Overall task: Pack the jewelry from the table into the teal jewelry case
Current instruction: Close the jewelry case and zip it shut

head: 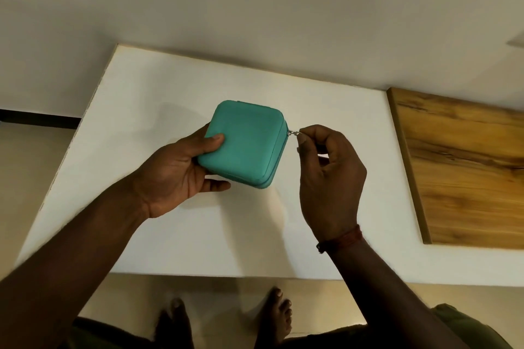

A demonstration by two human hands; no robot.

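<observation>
Teal jewelry case (243, 143) shut, mid white table (158, 88). Left hand (175, 176) at 9 o'clock grips it steady. Right hand (330, 176) at 3 o'clock, fingers pinched on zipper pull (293, 132), ready to slide. No jewelry visible on table.

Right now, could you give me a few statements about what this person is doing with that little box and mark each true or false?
1. The left hand holds the teal jewelry case. True.
2. The case lid stands wide open. False: it looks closed.
3. The right hand pinches the zipper pull at the case's side. True.
4. Jewelry lies scattered on the white table. False: none is visible on it.
5. A red thread bracelet sits on the left wrist. False: it is on the right wrist.
</observation>
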